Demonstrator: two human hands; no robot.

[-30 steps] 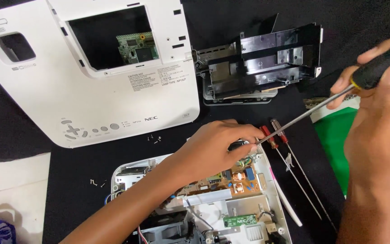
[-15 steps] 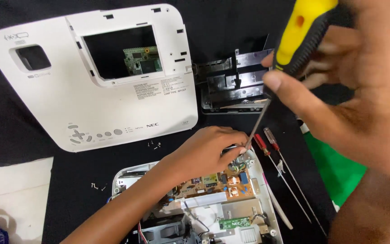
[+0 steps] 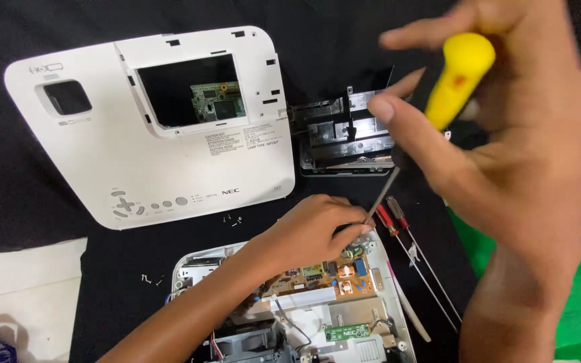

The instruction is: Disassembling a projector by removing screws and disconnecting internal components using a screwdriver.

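Fingers of the left hand (image 3: 311, 232) press on the opened projector chassis (image 3: 304, 302) to steady it, while the right hand (image 3: 506, 148) grips a yellow-handled screwdriver (image 3: 448, 91), its tip angled down to the chassis's upper edge.

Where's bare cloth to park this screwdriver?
Free: black cloth left of the white cover, and the strip behind it. Crowded: between cover and open chassis, with loose screws, left hand, and two spare screwdrivers right of it.
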